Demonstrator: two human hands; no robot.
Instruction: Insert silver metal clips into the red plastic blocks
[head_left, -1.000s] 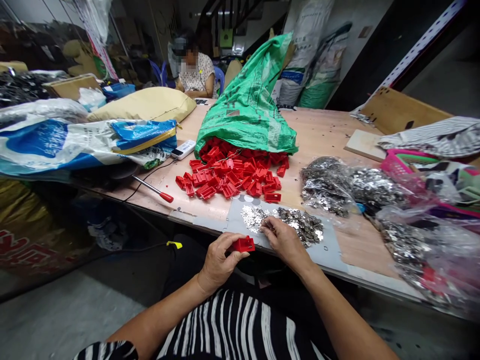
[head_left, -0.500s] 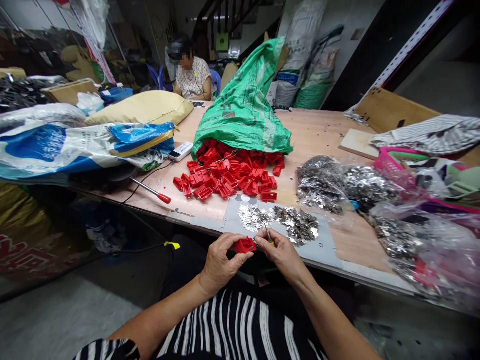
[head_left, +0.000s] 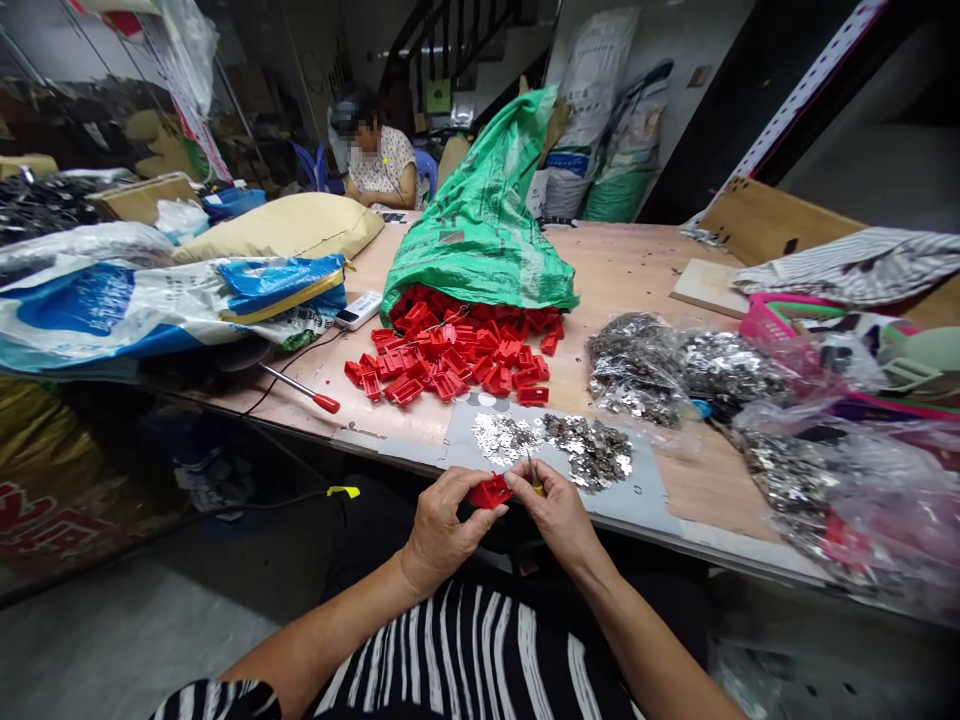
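Partly hidden | red part (head_left: 489, 491) | left hand (head_left: 450, 525) | right hand (head_left: 556, 515) | maybe pin (head_left: 531, 468)

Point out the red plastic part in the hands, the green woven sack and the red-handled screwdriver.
red plastic part (head_left: 489, 491): head view, top face.
green woven sack (head_left: 480, 230): head view, middle.
red-handled screwdriver (head_left: 326, 403): head view, handle.

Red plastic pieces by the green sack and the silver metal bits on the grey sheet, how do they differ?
The red plastic pieces are matte red, while the silver metal bits are shiny. The red plastic pieces are chunky and boxy; the silver metal bits are much smaller and look flat. The red plastic pieces spill from a green sack, but the silver metal bits lie on a grey sheet. Both are loose heaps on the same table.
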